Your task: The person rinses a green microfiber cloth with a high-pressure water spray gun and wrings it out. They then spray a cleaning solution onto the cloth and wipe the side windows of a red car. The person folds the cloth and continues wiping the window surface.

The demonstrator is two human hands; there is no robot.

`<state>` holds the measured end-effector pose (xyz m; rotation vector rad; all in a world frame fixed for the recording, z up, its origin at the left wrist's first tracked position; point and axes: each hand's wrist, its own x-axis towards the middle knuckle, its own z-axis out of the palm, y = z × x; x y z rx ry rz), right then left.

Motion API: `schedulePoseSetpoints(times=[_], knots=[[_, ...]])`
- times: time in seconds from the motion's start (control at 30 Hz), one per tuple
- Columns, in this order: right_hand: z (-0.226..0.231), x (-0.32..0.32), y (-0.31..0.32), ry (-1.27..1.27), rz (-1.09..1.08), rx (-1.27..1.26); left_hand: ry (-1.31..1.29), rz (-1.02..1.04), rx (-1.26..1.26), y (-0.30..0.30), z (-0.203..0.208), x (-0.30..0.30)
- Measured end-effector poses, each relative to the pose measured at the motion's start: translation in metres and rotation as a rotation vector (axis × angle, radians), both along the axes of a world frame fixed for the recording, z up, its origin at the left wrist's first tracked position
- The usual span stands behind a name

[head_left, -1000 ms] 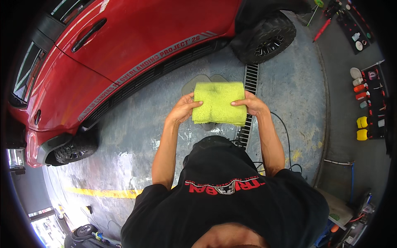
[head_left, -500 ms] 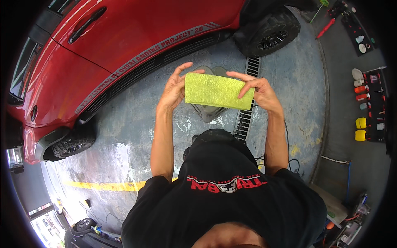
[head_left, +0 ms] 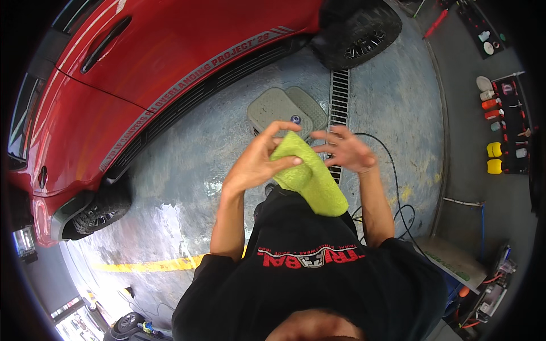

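Note:
A folded yellow-green microfiber cloth (head_left: 313, 184) hangs from my left hand (head_left: 261, 159), pinched near its upper end between thumb and fingers. Its lower end droops toward the front of my black shirt. Just right of the cloth, my right hand (head_left: 348, 150) is off it, the fingers spread and slightly blurred. Beyond my hands, a grey-green stool-like piece (head_left: 273, 108) with rounded tops stands on the floor. A small round blue-and-white thing (head_left: 295, 119) shows on it, close to my left fingertips.
A red vehicle (head_left: 187, 51) with dark tyres fills the upper left. A metal drain grate (head_left: 339, 102) crosses the floor. Black cable (head_left: 392, 165) loops at my right. Bottles and yellow items (head_left: 494, 158) line the right wall, and a panel (head_left: 455, 264) leans at lower right.
The cloth has gone from stretched level between both hands to hanging from my left one. My right hand has let go of it. Both hands came lower, uncovering the stool-like piece.

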<state>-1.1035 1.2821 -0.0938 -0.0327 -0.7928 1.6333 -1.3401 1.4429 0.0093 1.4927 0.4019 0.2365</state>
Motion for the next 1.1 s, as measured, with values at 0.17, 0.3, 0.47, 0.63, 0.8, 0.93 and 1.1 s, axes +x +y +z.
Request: schedulePoseSetpoints(times=[0.17, 0.3, 0.47, 0.63, 0.8, 0.93, 1.1], knots=[[-0.067, -0.084, -0.004, 0.291, -0.081, -0.395, 0.267, -0.002, 0.385, 0.031, -0.036, 0.023], [-0.082, -0.083, -0.006, 0.049, -0.333, -0.728, 0.372, 0.131, 0.177, 0.069, -0.110, 0.034], [-0.124, -0.036, -0.030, 0.153, -0.466, -0.928, 0.223, 0.392, 0.344, 0.060, -0.335, 0.064], [-0.161, 0.029, -0.039, 0.138, -0.521, -1.015, 0.311, 0.602, 0.339, 0.011, -0.405, 0.133], [-0.183, 0.092, -0.009, 0.048, -0.466, -1.007, 0.301, 0.698, 0.297, 0.012, -0.430, 0.164], [-0.189, 0.130, 0.019, -0.031, -0.365, -1.010, 0.276, 0.694, 0.471, 0.018, -0.413, 0.171], [-0.181, 0.146, 0.054, -0.079, -0.248, -0.971, 0.251, 0.510, 0.811, 0.045, -0.327, 0.179]])
